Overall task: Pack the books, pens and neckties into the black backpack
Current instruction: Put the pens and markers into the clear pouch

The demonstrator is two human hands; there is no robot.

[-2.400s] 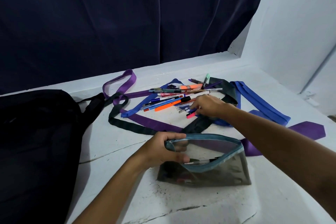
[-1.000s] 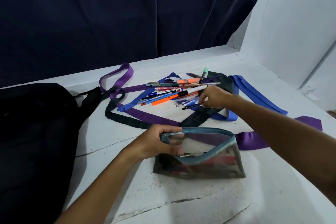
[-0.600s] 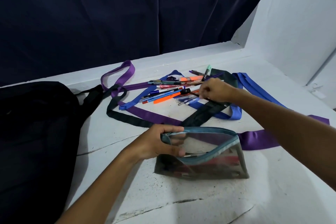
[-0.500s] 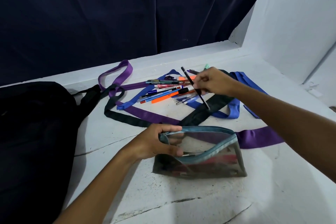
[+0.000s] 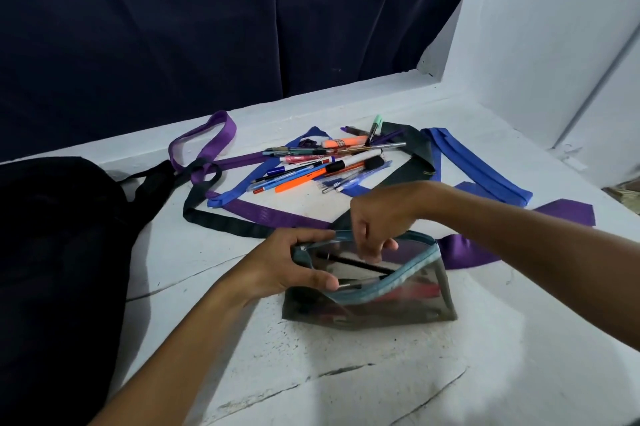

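Note:
My left hand (image 5: pixel 280 266) grips the teal zipper rim of a clear pencil pouch (image 5: pixel 398 308) and holds its mouth wide. My right hand (image 5: pixel 381 214) is over that mouth, fingers pointing down and pinching a black pen (image 5: pixel 343 259) that lies mostly inside the pouch. A few pens lie in the pouch's bottom. Several loose pens (image 5: pixel 311 169) are heaped further back. Around them lie a purple necktie (image 5: pixel 263 214), a blue necktie (image 5: pixel 478 166) and a black necktie (image 5: pixel 221 221). The black backpack (image 5: pixel 52 252) lies at the left. No books are in view.
Everything lies on a white, cracked surface (image 5: pixel 311 373). A dark curtain (image 5: pixel 207 27) hangs behind it and a white wall (image 5: pixel 554 27) stands at the right. The backpack's strap (image 5: pixel 156 180) reaches towards the ties.
My right hand lifted a black pen from the heap and brought it back and down into the pouch mouth. My left hand has kept its grip on the pouch rim.

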